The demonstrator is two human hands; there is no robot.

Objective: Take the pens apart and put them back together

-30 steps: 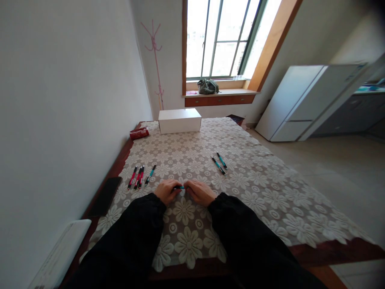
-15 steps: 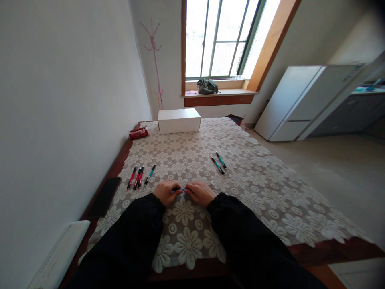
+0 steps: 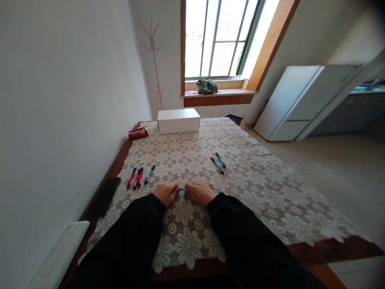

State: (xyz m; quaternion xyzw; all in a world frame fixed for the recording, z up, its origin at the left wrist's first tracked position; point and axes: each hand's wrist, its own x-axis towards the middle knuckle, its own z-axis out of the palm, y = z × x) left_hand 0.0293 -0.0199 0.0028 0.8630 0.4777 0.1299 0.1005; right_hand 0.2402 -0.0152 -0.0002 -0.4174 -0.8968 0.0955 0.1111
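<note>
Both sets of fingers are closed on one teal pen (image 3: 183, 188), of which only a short teal stretch shows between the knuckles; the left hand (image 3: 166, 192) pinches one end and the right hand (image 3: 198, 192) the other, and the two meet just above the lace tablecloth (image 3: 255, 176) near the front middle of the table (image 3: 331, 251); whether the pen is being pulled apart, pushed together or clicked cannot be told, since the fingers hide its ends.

To handle it well, I judge the pen should stay level and in line between the two grips, with any force sent straight along its length rather than bent across it; the wrists resting low on the cloth give steadiness, and a small part that slips would land on the lace, where the pattern could hide it.

Outward to the left lie the red pens (image 3: 136, 177) in a close row with another teal pen (image 3: 149, 175) just beside them, near the table's left edge and a dark phone (image 3: 104, 197); to the right and farther off lie two teal pens (image 3: 218, 162), well apart from the hands; the cloth between these groups is open, as is the stretch up to the white box (image 3: 178, 120) at the far end; the wall hems in the left side, the right side opens to the floor.
</note>
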